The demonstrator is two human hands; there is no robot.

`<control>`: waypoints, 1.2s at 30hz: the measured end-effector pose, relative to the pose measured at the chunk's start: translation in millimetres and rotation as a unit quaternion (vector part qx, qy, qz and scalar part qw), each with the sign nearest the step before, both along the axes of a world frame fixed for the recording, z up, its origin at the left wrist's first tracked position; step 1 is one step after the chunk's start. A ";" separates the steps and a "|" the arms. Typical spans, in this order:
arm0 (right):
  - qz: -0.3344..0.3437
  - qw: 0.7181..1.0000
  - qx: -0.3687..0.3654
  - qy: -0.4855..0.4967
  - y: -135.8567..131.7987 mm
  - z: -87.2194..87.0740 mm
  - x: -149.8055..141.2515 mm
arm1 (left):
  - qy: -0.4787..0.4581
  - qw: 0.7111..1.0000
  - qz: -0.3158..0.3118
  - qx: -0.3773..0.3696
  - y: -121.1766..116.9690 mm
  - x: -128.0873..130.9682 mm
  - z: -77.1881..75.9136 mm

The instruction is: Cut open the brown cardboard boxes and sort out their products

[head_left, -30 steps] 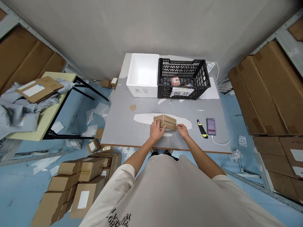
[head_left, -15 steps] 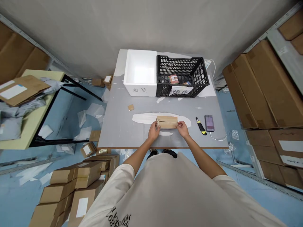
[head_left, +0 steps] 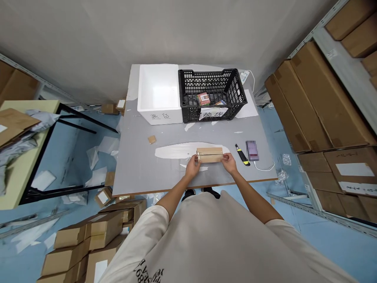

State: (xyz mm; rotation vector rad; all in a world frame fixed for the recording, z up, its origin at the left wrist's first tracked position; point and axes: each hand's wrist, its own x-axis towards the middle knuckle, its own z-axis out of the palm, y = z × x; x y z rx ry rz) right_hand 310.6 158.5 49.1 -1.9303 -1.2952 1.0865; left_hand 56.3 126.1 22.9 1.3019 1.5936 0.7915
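A small brown cardboard box point(head_left: 210, 154) lies flat on the grey table point(head_left: 141, 165), near its front edge. My left hand point(head_left: 193, 165) grips the box's left end and my right hand point(head_left: 229, 162) grips its right end. The box rests partly on a white patch point(head_left: 173, 149) of the tabletop. A yellow and black utility knife point(head_left: 242, 155) and a phone point(head_left: 252, 150) with a white cable lie just right of my right hand.
At the table's back stand a white foam box point(head_left: 159, 94) and a black plastic crate point(head_left: 211, 95) with small items. A cardboard scrap point(head_left: 152, 139) lies left of centre. Stacked cartons point(head_left: 88, 239) sit on the floor at left, large cartons point(head_left: 318, 102) on shelves at right.
The box has been turned from a tilted pose to lie flat and square between both hands. The view has shifted to the right, so the table appears further left.
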 end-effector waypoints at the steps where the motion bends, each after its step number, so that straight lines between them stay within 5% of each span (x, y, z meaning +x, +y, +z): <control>1: 0.007 1.000 -0.004 0.004 1.5 -0.4 3.5 | 0.002 1.000 -0.001 -0.003 0.8 1.6 -0.8; 8: 0.073 0.997 -0.015 0.022 12.5 -14.2 44.6 | 0.064 0.998 0.026 -0.005 -0.3 7.3 -2.1; 11: 0.054 0.992 -0.040 -0.109 19.9 -23.7 77.5 | 0.076 0.996 0.038 -0.004 -1.6 12.7 -0.5; 16: 0.051 0.935 -0.118 -0.331 31.8 -37.5 127.5 | 0.050 0.998 0.043 -0.020 -1.3 22.1 2.1; 25: 0.108 0.893 -0.132 -0.418 46.9 -59.5 153.7 | 0.049 0.995 0.075 -0.043 -1.2 28.1 1.7; 31: 0.098 0.915 -0.113 -0.374 49.2 -55.9 155.5 | 0.087 0.992 0.082 -0.027 -3.0 31.7 4.6; 36: 0.029 0.987 -0.087 -0.133 56.8 -25.0 143.2 | 0.169 0.983 0.052 0.055 -7.9 39.4 25.4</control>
